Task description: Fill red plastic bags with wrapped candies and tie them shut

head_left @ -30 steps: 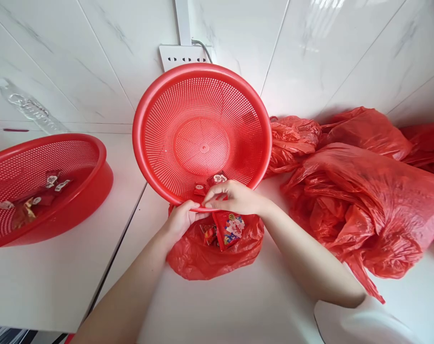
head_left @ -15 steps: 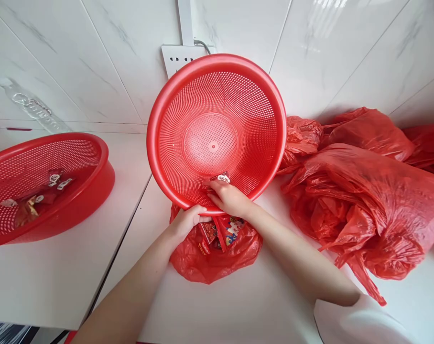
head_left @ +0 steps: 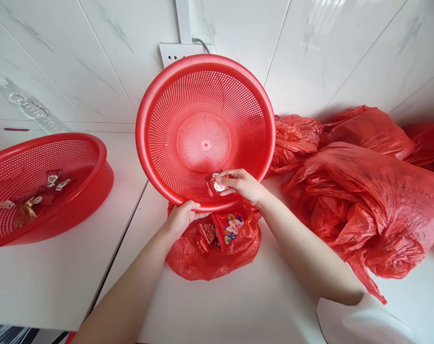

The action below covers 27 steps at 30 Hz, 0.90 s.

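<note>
A round red plastic colander (head_left: 204,102) is tipped toward me, its open side facing me. My left hand (head_left: 183,217) grips its near rim, thumb over the edge and fingers below. Inside the near wall, my right hand (head_left: 244,185) pinches a small red snack packet (head_left: 214,184) with a white label. It cannot be told whether one packet or two are there. Below the rim an open red plastic bag (head_left: 210,267) lies on the table, holding several snack packets, among them a red one (head_left: 228,230) with a cartoon print.
A second red colander (head_left: 95,191) with several small packets stands at the left. Full red plastic bags (head_left: 374,200) crowd the right side. A clear plastic bottle (head_left: 32,107) leans by the tiled wall, near a socket strip (head_left: 168,51). A seam divides the white tabletop (head_left: 131,210).
My right hand has moved up and right from the colander's near wall and now pinches the packet. The colander has shifted slightly left, uncovering more of the bag's packets.
</note>
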Available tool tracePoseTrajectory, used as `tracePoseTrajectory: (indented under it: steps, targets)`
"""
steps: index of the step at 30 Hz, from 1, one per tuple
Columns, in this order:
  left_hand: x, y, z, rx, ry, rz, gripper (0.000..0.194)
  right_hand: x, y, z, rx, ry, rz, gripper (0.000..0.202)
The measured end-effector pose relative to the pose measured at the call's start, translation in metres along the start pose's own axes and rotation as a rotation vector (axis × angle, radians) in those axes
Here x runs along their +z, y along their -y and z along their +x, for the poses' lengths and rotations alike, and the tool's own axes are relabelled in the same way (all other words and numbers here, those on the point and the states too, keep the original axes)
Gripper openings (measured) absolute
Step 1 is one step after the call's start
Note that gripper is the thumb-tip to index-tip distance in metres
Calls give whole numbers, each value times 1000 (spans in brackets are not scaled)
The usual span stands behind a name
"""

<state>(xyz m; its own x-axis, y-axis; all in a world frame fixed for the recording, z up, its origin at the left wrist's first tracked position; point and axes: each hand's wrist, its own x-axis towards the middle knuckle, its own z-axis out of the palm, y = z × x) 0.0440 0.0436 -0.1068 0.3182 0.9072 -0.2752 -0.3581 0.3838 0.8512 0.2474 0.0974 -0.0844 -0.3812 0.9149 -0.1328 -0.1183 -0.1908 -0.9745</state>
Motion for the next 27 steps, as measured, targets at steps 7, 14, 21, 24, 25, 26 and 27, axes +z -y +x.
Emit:
tracePoseTrajectory:
  steps: [7,14,21,24,25,26,27]
  targets:
    - [2,-2,1,-12,22,-83,31,-19,30,-20,-144,329,-413,26]
    - [5,-12,-4,-6,26,-112,30,-6,43,-32,-344,106,-649,20]
    - [8,-6,-8,3,57,-25,32,-9,19,-16,-440,-194,-1147,31]
    - [10,-4,-11,26,64,-6,40,-9,13,-15,-379,-51,-1179,34]
    - [11,-4,-12,33,61,-7,42,-8,13,-16,-365,-21,-1187,32]
    - [12,-4,-12,38,58,-11,43,-8,14,-17,-352,-3,-1194,29]
    - [13,-4,-13,40,55,-19,44,-7,16,-18,-343,13,-1192,26]
